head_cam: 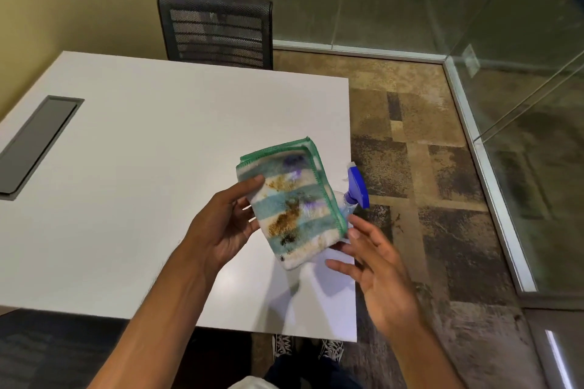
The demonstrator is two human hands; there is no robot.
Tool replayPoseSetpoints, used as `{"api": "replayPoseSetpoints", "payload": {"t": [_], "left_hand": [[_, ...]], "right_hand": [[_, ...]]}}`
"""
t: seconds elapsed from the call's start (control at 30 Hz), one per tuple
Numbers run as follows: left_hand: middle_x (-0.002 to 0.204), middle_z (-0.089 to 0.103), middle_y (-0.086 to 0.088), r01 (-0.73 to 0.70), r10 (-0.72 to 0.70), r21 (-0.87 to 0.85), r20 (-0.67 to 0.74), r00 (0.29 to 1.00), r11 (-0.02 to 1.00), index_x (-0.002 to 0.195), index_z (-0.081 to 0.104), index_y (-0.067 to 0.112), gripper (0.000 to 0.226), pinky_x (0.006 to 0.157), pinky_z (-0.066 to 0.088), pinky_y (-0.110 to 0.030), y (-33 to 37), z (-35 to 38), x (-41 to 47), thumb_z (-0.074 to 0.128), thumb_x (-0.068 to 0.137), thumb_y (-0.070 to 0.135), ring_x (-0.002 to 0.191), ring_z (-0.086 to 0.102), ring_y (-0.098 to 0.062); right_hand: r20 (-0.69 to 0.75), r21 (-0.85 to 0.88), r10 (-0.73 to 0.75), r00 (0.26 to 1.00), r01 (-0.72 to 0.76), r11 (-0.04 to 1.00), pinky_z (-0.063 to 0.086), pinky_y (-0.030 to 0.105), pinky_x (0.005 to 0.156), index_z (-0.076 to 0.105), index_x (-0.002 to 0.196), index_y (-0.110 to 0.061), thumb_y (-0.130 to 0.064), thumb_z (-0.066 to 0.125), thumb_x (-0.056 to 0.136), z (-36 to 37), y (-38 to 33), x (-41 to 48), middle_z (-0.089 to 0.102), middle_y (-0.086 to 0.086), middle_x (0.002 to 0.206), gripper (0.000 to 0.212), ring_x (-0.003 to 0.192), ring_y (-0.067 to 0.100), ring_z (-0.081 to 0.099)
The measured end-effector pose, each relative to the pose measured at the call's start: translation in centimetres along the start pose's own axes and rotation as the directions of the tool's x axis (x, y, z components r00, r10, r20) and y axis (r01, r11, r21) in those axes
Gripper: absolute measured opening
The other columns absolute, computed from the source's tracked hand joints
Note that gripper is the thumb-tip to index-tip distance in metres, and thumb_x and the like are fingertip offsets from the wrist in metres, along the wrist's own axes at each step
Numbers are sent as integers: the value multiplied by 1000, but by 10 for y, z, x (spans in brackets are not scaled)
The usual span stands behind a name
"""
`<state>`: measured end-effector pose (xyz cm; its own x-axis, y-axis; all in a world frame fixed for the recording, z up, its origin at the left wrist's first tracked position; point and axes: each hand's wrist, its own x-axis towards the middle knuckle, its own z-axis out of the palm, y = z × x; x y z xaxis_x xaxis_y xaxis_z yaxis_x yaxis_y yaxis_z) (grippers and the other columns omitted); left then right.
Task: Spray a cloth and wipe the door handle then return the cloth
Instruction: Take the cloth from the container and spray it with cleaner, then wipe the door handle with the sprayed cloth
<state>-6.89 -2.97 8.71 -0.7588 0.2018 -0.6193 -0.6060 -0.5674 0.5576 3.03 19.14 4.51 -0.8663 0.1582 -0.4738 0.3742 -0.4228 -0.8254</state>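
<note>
A folded cloth [292, 202] with teal and white stripes, a green hem and brown stains is held up over the right end of the white table [142, 174]. My left hand [221, 224] grips its left edge, thumb on top. My right hand [376, 265] hovers just right of the cloth with fingers spread, holding nothing; its fingertips are close to the cloth's lower right corner. A clear spray bottle with a blue trigger head [357, 186] stands at the table's right edge, partly hidden behind the cloth. No door handle is in view.
A black mesh chair [218, 28] stands at the table's far side. A dark cable hatch [34, 142] is set into the table at left. Glass partition walls [505, 73] run along the right and back. Patterned carpet covers the floor; my shoes [306, 347] show below.
</note>
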Motion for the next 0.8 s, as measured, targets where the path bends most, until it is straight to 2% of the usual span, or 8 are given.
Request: {"api": "replayPoseSetpoints", "payload": {"t": [0.03,0.13,0.27,0.33,0.47,0.63,0.7,0.8], "left_hand": [[102,79,-13,17,-17,17,5,1000,1000,123,68,2,46,66,66,-38,-1,2,0,74,78,9,88,78,-25],[98,80,-12,54,-56,39,43,998,998,114,71,3,38,64,66,-38,-6,14,-4,74,77,10,84,79,-24],[102,79,-13,79,-86,67,100,991,995,117,70,1,40,73,68,-43,-14,31,-8,74,78,11,90,78,-26],[105,79,-13,77,-94,137,129,987,988,118,70,3,41,80,67,-43,-21,41,-10,74,79,14,93,77,-26],[101,80,-3,-23,-63,433,183,981,901,109,76,16,35,77,64,-34,-40,68,-12,75,77,29,85,76,-18],[105,81,-5,-84,-62,602,218,974,794,113,76,18,40,75,65,-33,-76,116,-16,77,76,34,90,76,-21],[102,82,-6,-102,-63,640,231,971,762,111,76,16,43,77,64,-38,-98,142,-20,78,72,34,91,77,-24],[97,83,-5,-119,-68,669,246,967,734,110,75,14,46,76,62,-40,-136,179,-29,78,68,33,89,79,-25]], "right_hand": [[34,31,53,998,-54,998,61,51,87,65,129,-18,-50,92,62,5,-2,-1,70,13,127,79,113,30,70],[73,69,82,994,-87,994,60,51,90,67,128,-20,-43,91,66,10,-6,-6,70,11,129,70,117,28,68],[81,183,77,994,-91,979,56,52,99,67,129,-18,-37,94,62,-5,-10,-14,69,11,130,75,123,28,65],[104,312,71,992,-100,945,61,44,87,68,127,-10,-30,97,62,-15,-13,-21,69,18,129,74,116,30,67],[3,342,29,1000,-28,939,62,31,64,68,119,2,-6,73,81,-46,-21,-38,73,22,113,39,93,26,74],[-127,329,-49,991,89,940,63,32,64,72,110,-3,-27,104,42,-103,-35,-67,75,21,111,79,90,26,75],[-171,325,-86,981,139,935,62,30,63,75,104,-7,-27,103,43,-130,-41,-82,76,19,109,70,90,25,74],[-209,301,-135,969,195,934,60,27,61,76,95,-10,-12,90,65,-169,-55,-110,77,13,99,33,83,20,74]]}}
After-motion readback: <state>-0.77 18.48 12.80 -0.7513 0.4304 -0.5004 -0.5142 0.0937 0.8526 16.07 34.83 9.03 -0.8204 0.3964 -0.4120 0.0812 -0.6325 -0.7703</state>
